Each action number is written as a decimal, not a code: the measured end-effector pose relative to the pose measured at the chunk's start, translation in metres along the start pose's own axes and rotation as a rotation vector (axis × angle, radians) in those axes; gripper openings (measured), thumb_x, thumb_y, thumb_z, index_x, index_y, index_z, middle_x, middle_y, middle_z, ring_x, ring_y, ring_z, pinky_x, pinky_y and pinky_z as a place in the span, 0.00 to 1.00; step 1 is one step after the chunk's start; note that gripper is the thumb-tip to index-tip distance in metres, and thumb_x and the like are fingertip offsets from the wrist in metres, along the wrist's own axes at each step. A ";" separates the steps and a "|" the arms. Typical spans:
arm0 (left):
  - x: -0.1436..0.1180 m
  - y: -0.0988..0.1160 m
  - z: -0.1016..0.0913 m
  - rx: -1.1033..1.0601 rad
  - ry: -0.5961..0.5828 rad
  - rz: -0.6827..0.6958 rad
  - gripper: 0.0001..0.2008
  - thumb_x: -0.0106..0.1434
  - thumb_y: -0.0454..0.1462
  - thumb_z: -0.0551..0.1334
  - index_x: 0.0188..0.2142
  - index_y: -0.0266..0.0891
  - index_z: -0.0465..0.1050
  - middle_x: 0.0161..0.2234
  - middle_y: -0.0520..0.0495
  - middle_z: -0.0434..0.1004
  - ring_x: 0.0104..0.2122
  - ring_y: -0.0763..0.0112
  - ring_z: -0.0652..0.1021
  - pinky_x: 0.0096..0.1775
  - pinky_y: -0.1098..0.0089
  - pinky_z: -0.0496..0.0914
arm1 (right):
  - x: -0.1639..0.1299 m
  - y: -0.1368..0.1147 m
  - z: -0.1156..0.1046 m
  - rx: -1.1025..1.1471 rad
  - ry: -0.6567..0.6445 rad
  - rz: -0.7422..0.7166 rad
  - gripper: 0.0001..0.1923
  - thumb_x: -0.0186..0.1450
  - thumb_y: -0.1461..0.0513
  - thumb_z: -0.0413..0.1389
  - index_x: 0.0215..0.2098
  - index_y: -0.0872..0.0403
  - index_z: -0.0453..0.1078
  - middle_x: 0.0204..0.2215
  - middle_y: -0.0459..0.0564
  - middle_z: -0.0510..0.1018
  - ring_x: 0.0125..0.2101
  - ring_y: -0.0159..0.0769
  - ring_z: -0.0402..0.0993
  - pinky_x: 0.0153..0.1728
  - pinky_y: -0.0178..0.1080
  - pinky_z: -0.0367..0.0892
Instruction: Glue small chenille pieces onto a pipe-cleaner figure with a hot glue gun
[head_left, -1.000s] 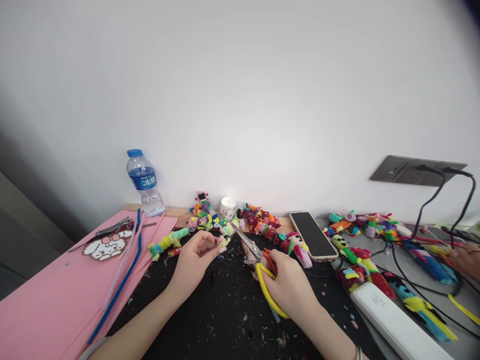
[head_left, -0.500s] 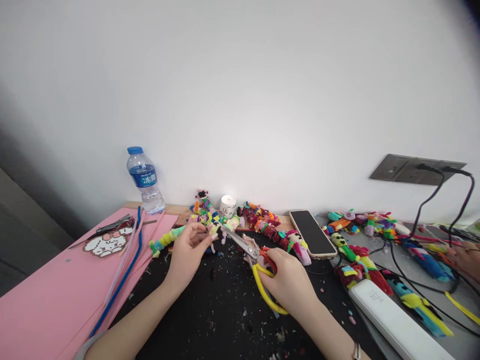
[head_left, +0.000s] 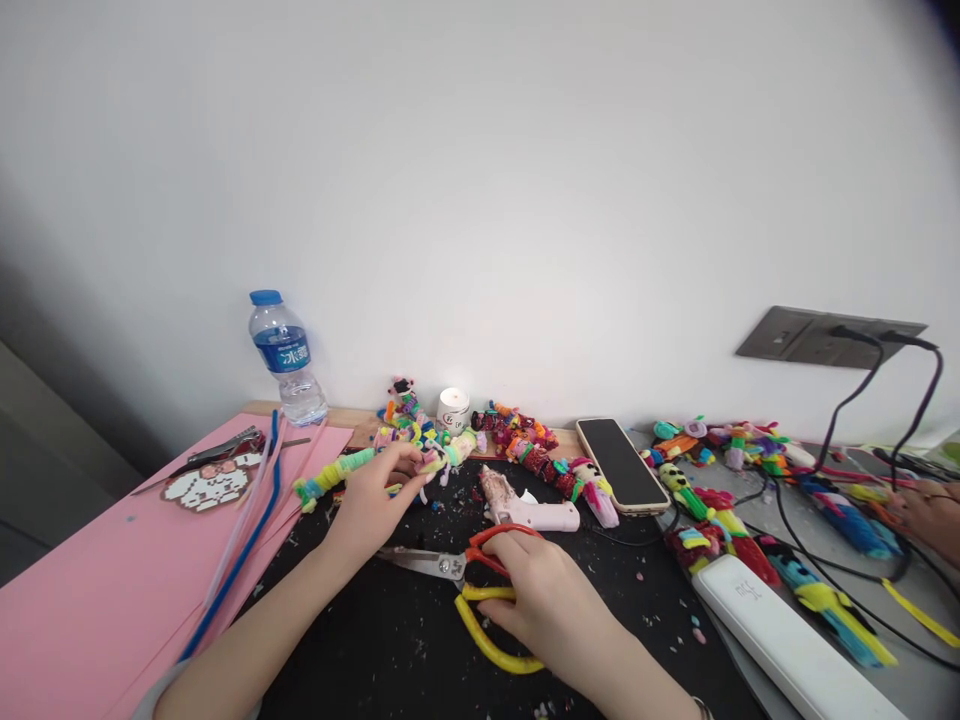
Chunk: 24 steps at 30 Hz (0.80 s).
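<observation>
My left hand point(head_left: 386, 490) pinches a small fuzzy pipe-cleaner figure point(head_left: 433, 462) with yellow and purple parts, just above the black mat point(head_left: 405, 630). In my right hand point(head_left: 532, 590) are scissors point(head_left: 442, 563) with one red and one yellow handle loop, lying low over the mat. Their blades point left, beneath my left hand, and look nearly closed. A pale pink glue gun point(head_left: 532, 508) rests behind my right hand. Left of my left hand lies a yellow-green pipe-cleaner piece point(head_left: 334, 476).
A water bottle point(head_left: 283, 355) stands near pink sheets point(head_left: 82, 580) bearing blue pipe cleaners point(head_left: 240, 560) and a utility knife point(head_left: 214, 450). A paper cup point(head_left: 453, 408), phone point(head_left: 622, 465), white power strip point(head_left: 787, 630) and several pipe-cleaner dolls point(head_left: 686, 495) lie about. Another person's hand point(head_left: 930, 515) is at far right.
My right hand has drawn the scissors down and left, away from the figure, turning the blades flatter. The glue gun shows more fully. My left hand still holds the figure.
</observation>
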<state>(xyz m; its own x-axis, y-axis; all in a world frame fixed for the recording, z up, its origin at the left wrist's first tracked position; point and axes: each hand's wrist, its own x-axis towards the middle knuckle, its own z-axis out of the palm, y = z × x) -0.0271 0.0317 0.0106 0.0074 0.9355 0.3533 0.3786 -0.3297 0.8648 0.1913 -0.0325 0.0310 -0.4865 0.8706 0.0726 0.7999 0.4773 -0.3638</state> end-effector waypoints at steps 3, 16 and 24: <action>-0.004 0.003 0.001 0.152 -0.087 0.122 0.07 0.59 0.38 0.59 0.37 0.43 0.71 0.34 0.48 0.77 0.35 0.64 0.77 0.39 0.66 0.70 | -0.002 -0.003 0.006 0.013 -0.013 -0.048 0.13 0.56 0.63 0.61 0.40 0.55 0.69 0.37 0.52 0.77 0.38 0.42 0.74 0.37 0.39 0.68; -0.016 0.015 0.006 0.303 -0.392 0.265 0.07 0.60 0.37 0.59 0.38 0.45 0.73 0.35 0.49 0.77 0.35 0.64 0.76 0.38 0.69 0.67 | -0.001 -0.015 0.024 0.035 0.012 -0.283 0.15 0.60 0.60 0.60 0.44 0.55 0.68 0.38 0.51 0.76 0.38 0.39 0.72 0.38 0.38 0.68; -0.012 0.017 0.005 0.221 -0.305 0.265 0.08 0.62 0.38 0.56 0.34 0.43 0.74 0.39 0.46 0.77 0.38 0.64 0.75 0.41 0.68 0.67 | -0.003 -0.007 0.010 0.165 0.313 -0.414 0.11 0.68 0.69 0.46 0.38 0.55 0.70 0.38 0.50 0.76 0.38 0.33 0.69 0.41 0.36 0.67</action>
<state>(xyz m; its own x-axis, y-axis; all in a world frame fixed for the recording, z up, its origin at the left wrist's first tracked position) -0.0157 0.0154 0.0189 0.3904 0.8283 0.4019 0.5150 -0.5583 0.6505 0.1830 -0.0395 0.0240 -0.6010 0.6200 0.5043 0.4857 0.7845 -0.3856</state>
